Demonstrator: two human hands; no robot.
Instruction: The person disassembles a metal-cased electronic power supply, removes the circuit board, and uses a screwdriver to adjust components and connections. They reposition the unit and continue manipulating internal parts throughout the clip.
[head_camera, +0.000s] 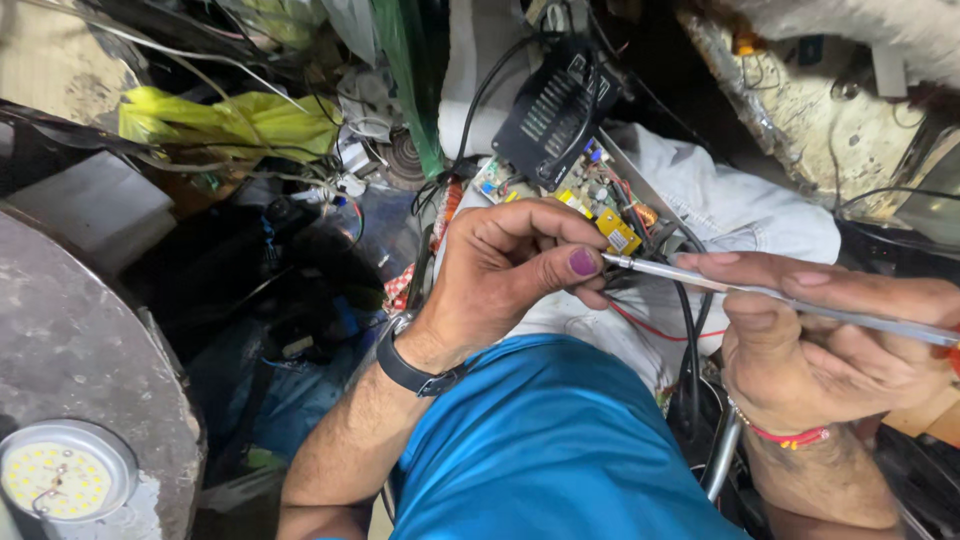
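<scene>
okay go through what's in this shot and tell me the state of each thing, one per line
Left hand: fingers curled, pinching near the tool's tip.
Right hand: closed around the tool's shaft.
Metal tool: held level, tip at the circuit board.
Circuit board: exposed, components up, wires attached.
Black vented cover: off, lying tilted above the board.
Round LED panel: unlit, bare.
Wristwatch: strapped on the left wrist.
White cloth: crumpled under the board.

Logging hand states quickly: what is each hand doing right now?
Left hand: closed, pinching the tip of the metal tool by the circuit board.
Right hand: closed around the metal tool's shaft.
</scene>
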